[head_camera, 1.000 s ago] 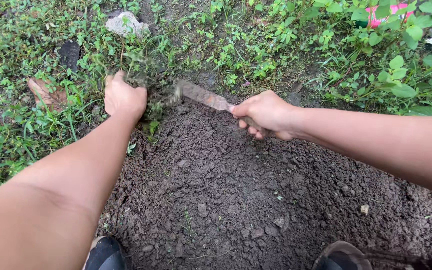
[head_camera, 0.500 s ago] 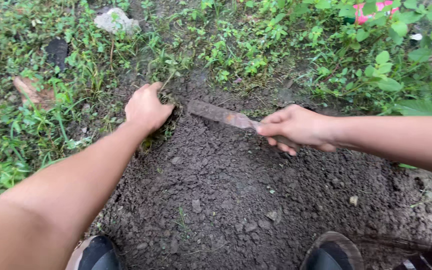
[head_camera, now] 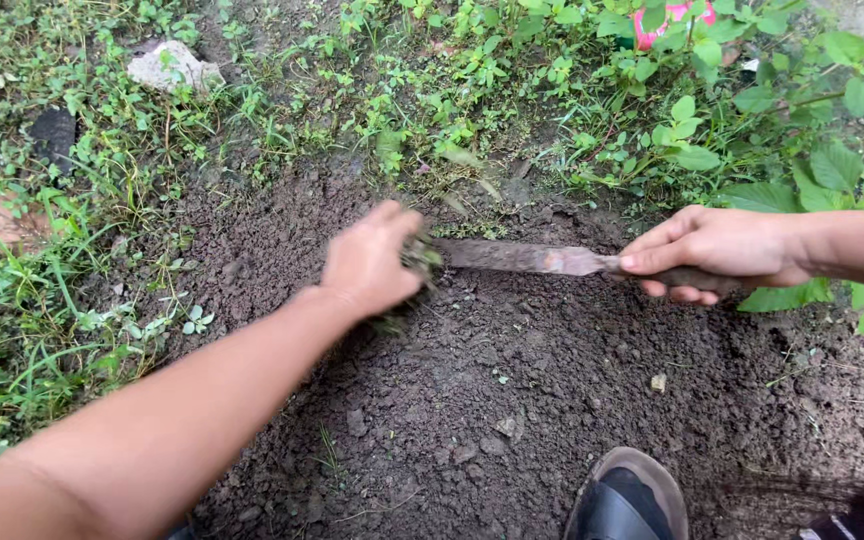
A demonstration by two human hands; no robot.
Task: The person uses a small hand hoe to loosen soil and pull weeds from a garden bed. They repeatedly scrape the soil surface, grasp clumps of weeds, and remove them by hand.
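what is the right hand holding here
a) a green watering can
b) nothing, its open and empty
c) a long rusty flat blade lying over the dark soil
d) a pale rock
c: the right hand is closed around the handle of a long rusty blade that reaches across the dark soil towards the left hand, which grips a clump of weeds.

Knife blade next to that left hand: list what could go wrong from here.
1. The left hand grips a clump of weeds right at the tip of the knife; a slip could cut the fingers.
2. The right hand holds the soil-caked handle, so the grip may slide.
3. The shoe stands on loose soil; footing could shift.
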